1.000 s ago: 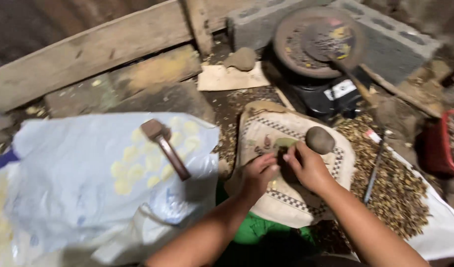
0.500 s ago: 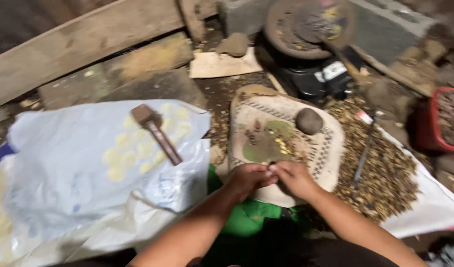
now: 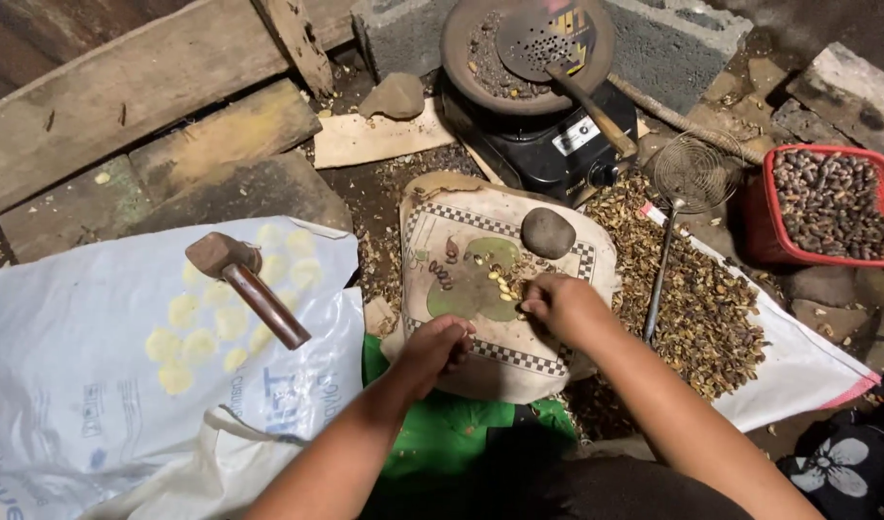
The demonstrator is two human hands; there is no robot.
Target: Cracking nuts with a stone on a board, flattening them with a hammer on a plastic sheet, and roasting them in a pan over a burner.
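White sack (image 3: 85, 385): spread flat over the left of the floor, pale yellow flattened pieces (image 3: 186, 332) scattered on it; its right edge stops just short of the cloth pad.
Shell heap (image 3: 697, 308): brown husks spilled across a white sheet on the right, running up to the pad's right edge.
Cloth pad (image 3: 519, 361): checker-bordered, with a green patch mid-way; bare strip free along its near edge.
Stove (image 3: 538, 135): black, behind the pad, round pan with perforated scoop on top.
Red basket (image 3: 827, 207): far right, filled with dark nuts, well apart from the hands.
Hammer (image 3: 249, 289): lying on the sack, head away, untouched.
Wire skimmer (image 3: 687, 183): handle lying over the shells, beside the right forearm.
Round stone (image 3: 548, 233): on the pad's upper right, just above the right hand.
Left hand (image 3: 437, 349): fingers curled narrow at the pad's near-left edge; whether they hold anything, cannot tell.
Right hand (image 3: 562, 306): fingers pinched narrow, touching the pale kernels (image 3: 504, 286) beside the green patch.
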